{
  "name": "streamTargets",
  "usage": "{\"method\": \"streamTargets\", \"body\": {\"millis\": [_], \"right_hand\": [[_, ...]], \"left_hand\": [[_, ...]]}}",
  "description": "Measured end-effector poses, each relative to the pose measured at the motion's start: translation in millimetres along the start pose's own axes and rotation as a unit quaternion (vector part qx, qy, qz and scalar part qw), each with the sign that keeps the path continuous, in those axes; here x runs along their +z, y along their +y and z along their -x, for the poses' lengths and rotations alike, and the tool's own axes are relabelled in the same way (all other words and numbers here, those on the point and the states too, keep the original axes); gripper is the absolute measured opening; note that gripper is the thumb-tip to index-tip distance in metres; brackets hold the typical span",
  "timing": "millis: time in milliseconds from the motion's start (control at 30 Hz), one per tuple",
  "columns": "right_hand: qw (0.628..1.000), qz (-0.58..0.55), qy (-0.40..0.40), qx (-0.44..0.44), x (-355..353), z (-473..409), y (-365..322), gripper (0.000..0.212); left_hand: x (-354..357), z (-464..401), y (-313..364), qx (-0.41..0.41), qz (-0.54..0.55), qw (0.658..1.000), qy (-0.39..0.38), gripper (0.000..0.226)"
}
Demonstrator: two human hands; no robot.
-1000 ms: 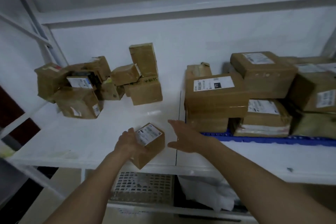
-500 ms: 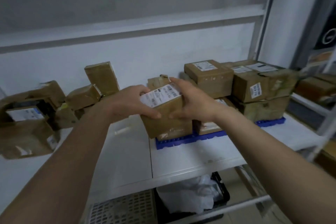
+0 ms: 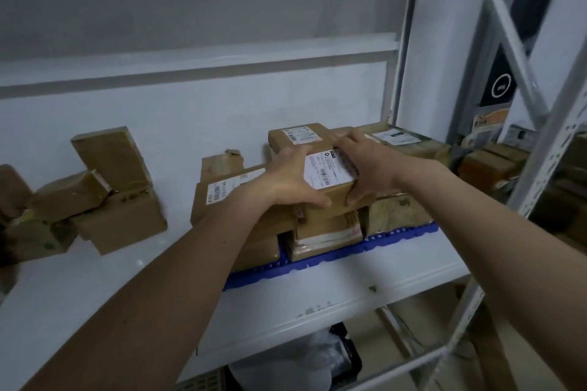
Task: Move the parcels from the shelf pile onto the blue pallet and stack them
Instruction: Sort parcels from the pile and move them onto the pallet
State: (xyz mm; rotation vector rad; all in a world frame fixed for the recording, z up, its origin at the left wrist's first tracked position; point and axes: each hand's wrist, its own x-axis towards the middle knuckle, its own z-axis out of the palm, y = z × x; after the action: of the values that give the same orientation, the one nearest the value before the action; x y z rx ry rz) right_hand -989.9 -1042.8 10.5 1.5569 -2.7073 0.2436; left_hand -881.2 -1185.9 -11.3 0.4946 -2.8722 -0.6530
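A small brown parcel [image 3: 330, 179] with a white label facing up was held over the stack on the blue pallet [image 3: 374, 243], its long axis running away from the camera and slightly right. It was gripped at its left side by the left hand [image 3: 290, 176] and at its right side by the right hand [image 3: 365, 165], fingers curled round the edges. Larger labelled boxes [image 3: 233, 197] lay under and behind it on the pallet. Left of the pallet, the shelf pile [image 3: 95, 190] of parcels stood on the white shelf [image 3: 120, 289].
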Motion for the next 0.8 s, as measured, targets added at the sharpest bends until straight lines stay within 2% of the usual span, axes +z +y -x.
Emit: {"method": "streamTargets", "body": {"millis": [133,233,400,533,800], "right_hand": [[1.000,0.026,0.013,-0.010,17,-15,27,0.114],[0.999,0.041,0.017,-0.025,27,-24,40,0.115],[0.997,0.046,0.023,-0.050,38,-46,49,0.112],[0.997,0.063,0.016,-0.045,48,-62,51,0.112],[0.990,0.130,0.015,-0.053,69,-76,60,0.110]], "left_hand": [[18,-16,-10,-0.041,-0.073,0.996,-0.011,0.129],[28,-25,-22,-0.091,-0.080,0.992,-0.027,0.133],[37,-32,-31,-0.118,-0.080,0.989,-0.024,0.132],[41,-37,-31,-0.131,-0.103,0.986,-0.012,0.124],[57,-46,-21,-0.158,-0.216,0.963,-0.012,0.089]]}}
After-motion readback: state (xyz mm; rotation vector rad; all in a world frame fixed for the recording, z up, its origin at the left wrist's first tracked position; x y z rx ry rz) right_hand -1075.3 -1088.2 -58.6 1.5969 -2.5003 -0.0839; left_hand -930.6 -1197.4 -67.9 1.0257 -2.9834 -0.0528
